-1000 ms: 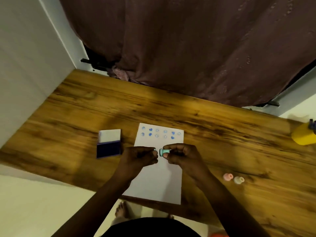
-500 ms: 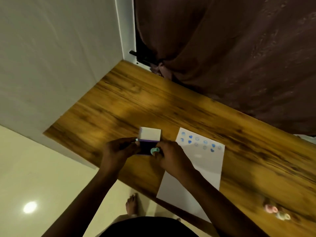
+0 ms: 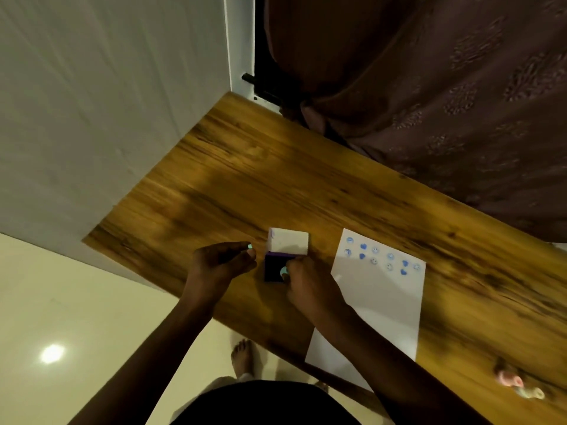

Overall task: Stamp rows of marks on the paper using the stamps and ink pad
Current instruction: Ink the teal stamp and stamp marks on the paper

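The white paper [image 3: 386,302] lies on the wooden table [image 3: 276,179] with two rows of blue marks [image 3: 380,256] near its far end. Left of it sits the open ink pad [image 3: 273,271], dark blue with its white lid [image 3: 288,240] tipped up behind. My right hand [image 3: 310,283] holds a small teal stamp [image 3: 283,271] down on the pad's surface. My left hand [image 3: 221,263] hovers just left of the pad, fingers pinched on a small teal piece [image 3: 250,247], likely the stamp's cap.
A pink stamp [image 3: 507,378] and a pale one [image 3: 532,392] lie blurred on the table at the lower right. A white wall stands left of the table and a brown curtain [image 3: 429,87] hangs behind it. The table's near edge runs under my forearms.
Both hands moved from above the paper over to the ink pad, and the teal stamp is now on the pad. My head turned left, shifting the paper to the right of the view.
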Demonstrator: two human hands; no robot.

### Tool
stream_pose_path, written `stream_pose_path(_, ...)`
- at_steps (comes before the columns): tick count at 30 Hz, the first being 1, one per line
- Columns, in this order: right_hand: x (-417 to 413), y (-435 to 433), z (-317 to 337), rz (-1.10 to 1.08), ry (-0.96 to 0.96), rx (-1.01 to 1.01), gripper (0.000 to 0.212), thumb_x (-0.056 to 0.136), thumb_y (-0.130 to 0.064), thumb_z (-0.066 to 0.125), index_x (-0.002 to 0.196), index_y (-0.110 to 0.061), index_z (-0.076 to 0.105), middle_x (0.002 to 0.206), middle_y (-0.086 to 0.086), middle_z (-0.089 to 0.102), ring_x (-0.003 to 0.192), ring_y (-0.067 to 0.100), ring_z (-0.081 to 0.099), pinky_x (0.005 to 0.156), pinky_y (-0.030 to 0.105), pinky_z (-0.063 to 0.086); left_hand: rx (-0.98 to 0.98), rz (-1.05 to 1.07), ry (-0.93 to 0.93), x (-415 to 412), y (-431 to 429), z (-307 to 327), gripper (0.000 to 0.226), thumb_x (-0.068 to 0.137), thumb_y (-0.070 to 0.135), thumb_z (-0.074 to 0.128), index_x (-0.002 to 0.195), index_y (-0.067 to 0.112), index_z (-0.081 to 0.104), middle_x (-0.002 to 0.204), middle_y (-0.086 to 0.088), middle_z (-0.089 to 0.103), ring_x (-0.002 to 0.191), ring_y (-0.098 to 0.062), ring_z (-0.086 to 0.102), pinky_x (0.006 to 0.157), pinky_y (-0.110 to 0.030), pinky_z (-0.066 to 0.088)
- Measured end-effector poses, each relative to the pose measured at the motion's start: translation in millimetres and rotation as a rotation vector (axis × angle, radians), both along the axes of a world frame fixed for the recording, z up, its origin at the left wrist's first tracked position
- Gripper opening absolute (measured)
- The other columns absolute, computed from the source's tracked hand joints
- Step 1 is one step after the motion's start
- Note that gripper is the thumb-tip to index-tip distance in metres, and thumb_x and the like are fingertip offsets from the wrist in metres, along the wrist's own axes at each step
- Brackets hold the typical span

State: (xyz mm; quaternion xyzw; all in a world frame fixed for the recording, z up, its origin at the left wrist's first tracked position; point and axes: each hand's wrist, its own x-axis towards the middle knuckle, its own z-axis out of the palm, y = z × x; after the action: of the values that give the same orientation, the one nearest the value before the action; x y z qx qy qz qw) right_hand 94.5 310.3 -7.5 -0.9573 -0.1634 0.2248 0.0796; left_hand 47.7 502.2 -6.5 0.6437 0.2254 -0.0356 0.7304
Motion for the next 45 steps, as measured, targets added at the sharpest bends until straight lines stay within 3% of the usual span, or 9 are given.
stream_pose_path(6,-4.7,8.8,-3.7,-0.01,0.001,-0.056,0.039,0.101,-0.02,0.058,0.138,-0.011,0.052,0.142,0.014,0.057,0.131,0.03,0.055,0.111,0.038,0.044,-0.051,0.027,0.008,11.2,-7.4,0.0,0.024,0.086,0.007,0.08,0.11,0.006,0.079,0.098,-0.01,0.083,0.095,-0.027,0.08,0.079,-0.03,0.064)
stream_pose_path(16,12.4,-15.2,9.1,-0.211,0.064,0.269,0.048,0.091,-0.025,0.073,0.135,-0.012,0.058,0.14,0.011,0.059,0.133,0.028,0.055,0.11,0.035,0.044,0.011,-0.094,-0.059,13.9,-26.4,13.3,0.023,0.09,0.01,0.077,0.112,0.006,0.079,0.106,-0.011,0.082,0.102,-0.026,0.078,0.089,-0.043,0.061)
stream_pose_path(21,17.2,-52.3,18.4,-0.533,0.227,0.659,0.032,0.085,-0.031,0.079,0.11,-0.012,0.076,0.111,0.006,0.076,0.095,0.014,0.073,0.074,0.015,0.055,0.006,-0.131,-0.028,17.0,-46.6,7.1,0.028,0.087,0.014,0.079,0.115,0.006,0.077,0.11,-0.013,0.08,0.101,-0.027,0.079,0.093,-0.047,0.062)
stream_pose_path(25,9.7,-94.1,27.6,-1.029,0.5,1.207,0.013,0.087,-0.013,0.077,0.098,-0.009,0.074,0.092,0.012,0.077,0.085,0.023,0.073,0.08,0.035,0.06,-0.03,-0.225,-0.042,17.7,-75.1,10.6,0.029,0.088,0.011,0.077,0.116,0.005,0.075,0.112,-0.015,0.079,0.104,-0.031,0.077,0.088,-0.041,0.064)
stream_pose_path(28,6.3,-135.9,28.3,-1.239,0.497,1.438,0.024,0.088,-0.004,0.072,0.111,0.0,0.067,0.089,0.016,0.074,0.076,0.021,0.071,0.068,0.03,0.061,-0.091,-0.247,-0.049,18.5,-99.8,14.7,0.036,0.087,0.004,0.076,0.122,0.002,0.068,0.114,-0.019,0.076,0.107,-0.033,0.075,0.083,-0.038,0.065)
stream_pose_path(31,8.6,-182.1,20.2,-1.305,0.265,1.257,0.022,0.083,-0.009,0.079,0.102,0.001,0.073,0.085,0.015,0.073,0.07,0.02,0.067,0.063,0.027,0.057,-0.103,-0.232,-0.033,17.3,-122.4,16.8,0.035,0.084,0.002,0.079,0.11,0.024,0.071,0.115,-0.016,0.075,0.11,-0.032,0.073,0.092,-0.05,0.061)
stream_pose_path(33,11.6,-213.4,12.4,-1.177,0.021,0.889,0.015,0.083,-0.019,0.08,0.084,-0.005,0.075,0.077,0.008,0.073,0.069,0.021,0.063,0.063,0.026,0.05,-0.077,-0.254,-0.032,17.0,-136.1,15.8,0.033,0.083,0.003,0.08,0.095,0.033,0.078,0.108,-0.009,0.079,0.106,-0.028,0.075,0.092,-0.051,0.061)
stream_pose_path(37,16.4,-249.2,6.5,-0.751,-0.265,0.179,0.025,0.095,-0.03,0.066,0.093,-0.007,0.075,0.093,0.008,0.077,0.073,0.019,0.062,0.054,0.014,0.027,-0.039,-0.293,0.014,19.1,-155.1,8.2,0.027,0.08,0.012,0.085,0.106,0.013,0.078,0.108,-0.004,0.081,0.1,-0.026,0.079,0.091,-0.051,0.063)
stream_pose_path(45,32.2,-248.4,-14.8,-0.622,-0.263,0.061,0.028,0.096,-0.029,0.064,0.117,-0.01,0.069,0.116,0.011,0.073,0.1,0.029,0.07,0.085,0.034,0.056,-0.009,-0.327,0.042,25.5,-170.9,3.7,0.031,0.085,0.011,0.081,0.115,0.008,0.076,0.115,-0.006,0.079,0.097,-0.021,0.08,0.076,-0.027,0.065)
